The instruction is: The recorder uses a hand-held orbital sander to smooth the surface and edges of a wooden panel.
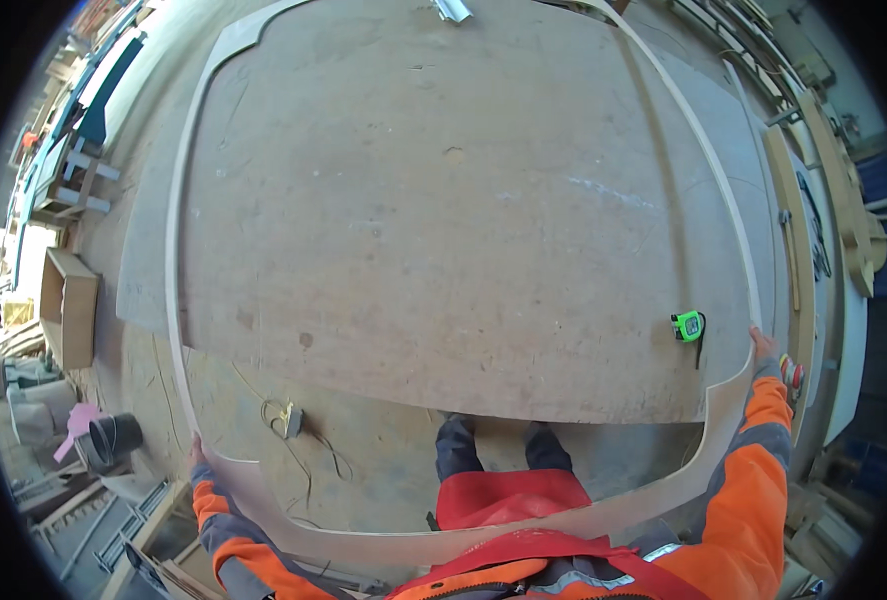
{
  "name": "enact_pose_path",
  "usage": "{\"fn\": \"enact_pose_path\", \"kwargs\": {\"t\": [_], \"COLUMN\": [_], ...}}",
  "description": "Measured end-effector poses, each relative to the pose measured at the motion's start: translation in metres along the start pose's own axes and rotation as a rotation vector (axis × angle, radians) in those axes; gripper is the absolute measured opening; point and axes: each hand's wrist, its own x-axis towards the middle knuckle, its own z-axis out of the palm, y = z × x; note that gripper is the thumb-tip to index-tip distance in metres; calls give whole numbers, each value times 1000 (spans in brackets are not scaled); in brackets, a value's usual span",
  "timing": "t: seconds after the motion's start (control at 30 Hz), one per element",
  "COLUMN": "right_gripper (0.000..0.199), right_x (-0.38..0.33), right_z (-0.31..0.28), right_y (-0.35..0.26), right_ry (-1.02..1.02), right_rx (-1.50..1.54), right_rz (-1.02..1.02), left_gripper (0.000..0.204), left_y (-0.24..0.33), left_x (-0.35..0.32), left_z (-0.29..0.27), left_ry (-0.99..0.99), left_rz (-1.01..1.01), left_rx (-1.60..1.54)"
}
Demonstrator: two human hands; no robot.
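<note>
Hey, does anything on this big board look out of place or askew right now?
Only a green tape measure lying loose near the plywood sheet's near right edge. The thin curved wooden frame, held by the left hand and right hand, overhangs the sheet's near edge.

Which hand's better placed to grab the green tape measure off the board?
Right, probably. The right hand grips the thin wooden frame just beside the tape measure; the left hand holds the opposite side, far across the board.

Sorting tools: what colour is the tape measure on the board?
Bright green with black, the tape measure shows in the head view.
</note>
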Motion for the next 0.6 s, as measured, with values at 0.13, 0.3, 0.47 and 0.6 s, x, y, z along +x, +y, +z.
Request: {"fn": "enact_pose_path", "kwargs": {"t": [0.13,0.3,0.47,0.6], "right_gripper": [64,62,61,56], "right_x": [-60,-48,-67,-113], "right_z": [-11,-50,-57,-87], "right_y": [-74,-37,-26,-29], "right_ry": [162,378,325,333], "right_rx": [-70,-207,105,128], "right_rz": [24,-41,-136,20], "left_gripper": [82,81,80,80], "left_y": [5,13,18,64], "left_x": [31,37,16,22], "left_z": [-26,-38,-79,-68], "left_ry": [120,199,340,370], "left_rz": [-16,59,162,279], "left_rx": [-61,-223,-377,-475]}}
